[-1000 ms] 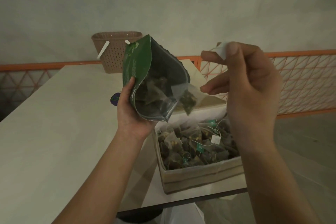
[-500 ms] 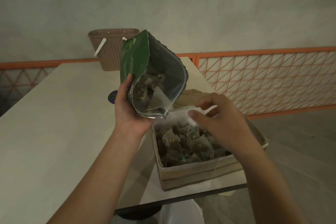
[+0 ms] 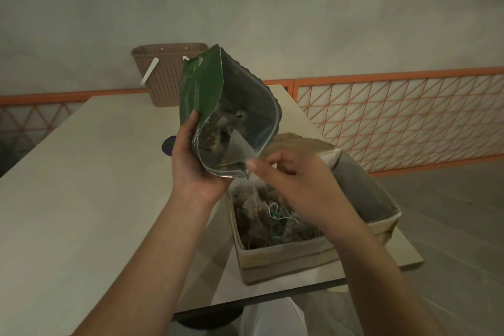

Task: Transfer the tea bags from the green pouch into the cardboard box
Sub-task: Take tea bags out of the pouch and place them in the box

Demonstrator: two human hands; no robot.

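Note:
My left hand (image 3: 191, 163) grips the green pouch (image 3: 201, 90) by its lower side and holds it tilted above the cardboard box (image 3: 286, 262), its open mouth facing me. Several tea bags lie inside the pouch. A pale pyramid tea bag (image 3: 238, 148) sits at the pouch's mouth, and my right hand (image 3: 297, 183) pinches its corner between thumb and fingers. A thin string hangs down from that pinch. Beneath my right hand the box stands open on the table's near right corner, holding a heap of tea bags (image 3: 261, 218) with strings and tags.
The box sits near the edge of a pale table (image 3: 81, 199). A brown woven basket (image 3: 166, 73) stands at the table's far end. A small dark round object (image 3: 167, 144) lies behind my left hand. An orange lattice railing (image 3: 395, 117) runs along the right.
My right hand dropped from high up down to the box, then rose to the pouch's mouth and took hold of a tea bag there. The pouch has stayed tilted in my left hand.

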